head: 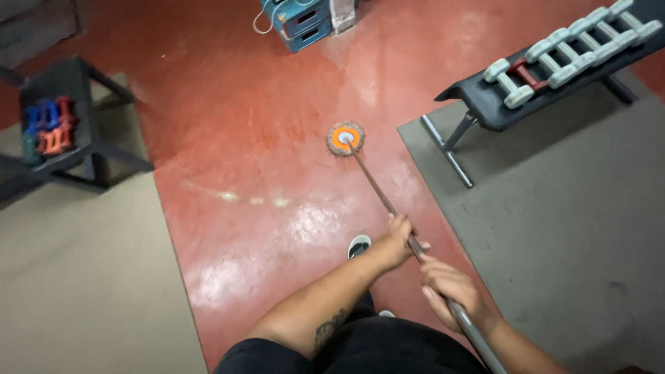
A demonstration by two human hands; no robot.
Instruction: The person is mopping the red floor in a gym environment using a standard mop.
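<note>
A round mop head (pixel 346 138), orange in the middle with a grey fringe, rests flat on the wet red floor (pixel 277 138). Its long metal handle (pixel 379 188) slants down to the right toward me. My left hand (pixel 396 239) grips the handle higher up, fingers wrapped around it. My right hand (pixel 451 287) holds the same handle lower down, close to my body. The tip of my shoe (pixel 359 245) shows just left of my left hand.
A black weight bench (pixel 499 104) carrying several pale dumbbells (pixel 575 41) stands at the upper right on a grey mat (pixel 575 228). A dark rack with coloured dumbbells (pixel 48 128) sits at the left on a beige mat (pixel 83 277). Blue crates (pixel 299 21) stand at the top.
</note>
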